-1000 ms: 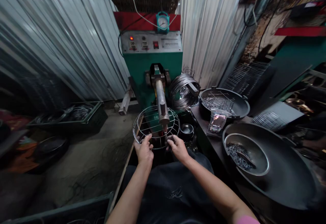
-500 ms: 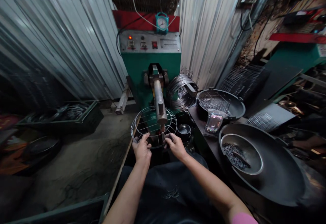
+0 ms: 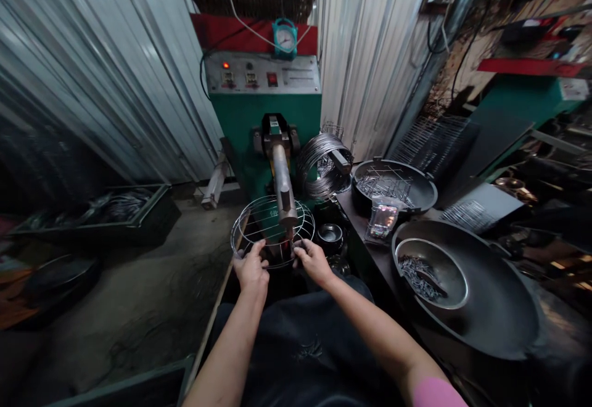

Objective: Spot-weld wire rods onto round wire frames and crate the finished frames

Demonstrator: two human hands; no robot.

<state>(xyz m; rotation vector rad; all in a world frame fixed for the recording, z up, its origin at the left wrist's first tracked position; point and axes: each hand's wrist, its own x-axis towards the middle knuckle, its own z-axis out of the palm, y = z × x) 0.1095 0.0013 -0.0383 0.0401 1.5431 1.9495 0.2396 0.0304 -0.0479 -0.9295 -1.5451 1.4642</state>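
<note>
A round wire basket [image 3: 246, 214] sits around the lower end of the welding machine's metal arm [image 3: 283, 188]. My left hand [image 3: 252, 268] is closed on the near left side of its rim, thumb on top. My right hand [image 3: 314, 262] pinches a small wire piece [image 3: 296, 244] against the near side of the basket, right beside the copper tip [image 3: 290, 233] under the arm. The fingertips hide most of that piece. On the dark apron [image 3: 277, 357] over my lap lie several short metal pieces [image 3: 311, 349].
The green machine [image 3: 263, 108] stands ahead, a wire coil [image 3: 324, 166] hanging at its right. To the right are a pan of wire parts [image 3: 423, 194], a plastic packet [image 3: 383, 219] and a large wok [image 3: 504, 308] holding a bowl of metal pieces [image 3: 462, 274]. A crate [image 3: 160, 206] stands left.
The whole view has shifted slightly, so the scene sits a little further left. Both hands keep their hold at the basket, and the right fingertips stay close by the copper tip.
</note>
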